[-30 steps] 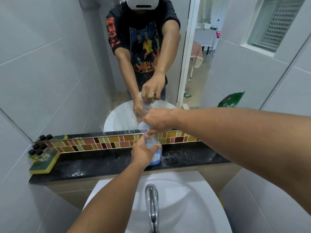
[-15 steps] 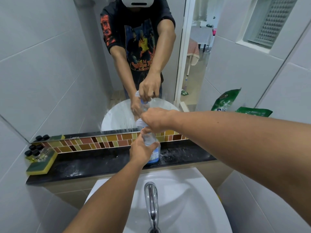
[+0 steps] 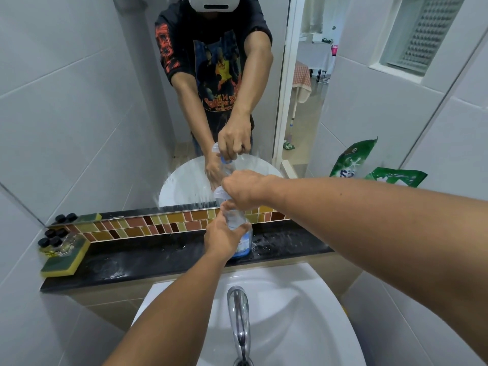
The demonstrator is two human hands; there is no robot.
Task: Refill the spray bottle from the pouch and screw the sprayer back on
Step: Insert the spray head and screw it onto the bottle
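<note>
A clear spray bottle [image 3: 241, 240] with blue liquid low inside stands upright on the black ledge [image 3: 148, 256] behind the sink. My left hand [image 3: 223, 235] wraps around its body from the near side. My right hand [image 3: 244, 191] is closed over the white sprayer head [image 3: 219, 193] on top of the bottle; the neck is hidden under my fingers. A green refill pouch [image 3: 394, 177] leans at the right end of the ledge, partly hidden behind my right forearm, apart from both hands.
A mirror above the tiled strip repeats my arms and the bottle. A yellow-green sponge [image 3: 66, 260] with small black-capped bottles [image 3: 52, 240] sits at the ledge's left end. The white sink [image 3: 303, 307] and chrome tap [image 3: 239, 326] lie directly below my arms.
The view has shifted, so more of the green pouch shows at the right. Both hands stay on the bottle and sprayer head; my right hand's grip has turned slightly.
</note>
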